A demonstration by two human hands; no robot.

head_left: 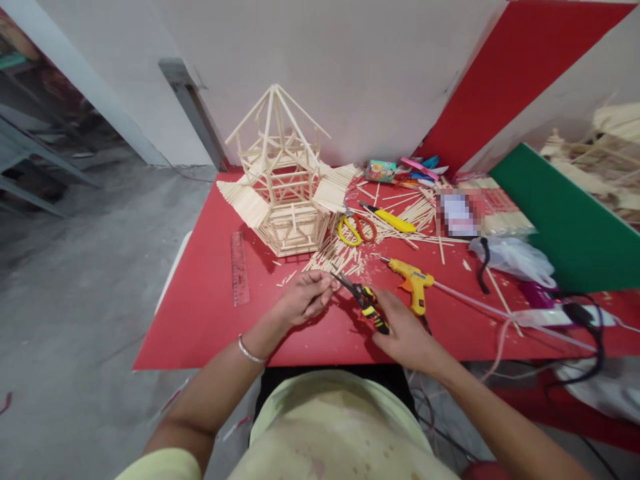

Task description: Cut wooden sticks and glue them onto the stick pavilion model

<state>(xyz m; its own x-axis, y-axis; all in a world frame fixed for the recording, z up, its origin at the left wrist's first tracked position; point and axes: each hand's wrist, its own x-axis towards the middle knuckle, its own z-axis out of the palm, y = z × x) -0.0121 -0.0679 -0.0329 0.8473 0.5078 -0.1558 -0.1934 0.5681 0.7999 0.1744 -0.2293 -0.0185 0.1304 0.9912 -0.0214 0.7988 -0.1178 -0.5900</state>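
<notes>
My right hand [403,327] is wrapped round the yellow-and-black handles of a pair of pliers [367,303], whose dark jaws point up and left. At the jaw tips, my left hand [309,297] is closed in a pinch; what its fingers hold, if anything, is too small to make out. Just beyond both hands lie loose, thin wooden sticks [345,257] and small cut bits. Behind these stands a model building made of sticks [293,183], with an open pointed roof frame and slatted side panels.
On the red table [190,327] lie a clear ruler [239,270], scissors [357,230], a yellow utility knife [395,219] and a yellow glue gun [413,277] with its cord. At right are a plastic bag [517,260], packed sticks [505,210] and a green board [565,220].
</notes>
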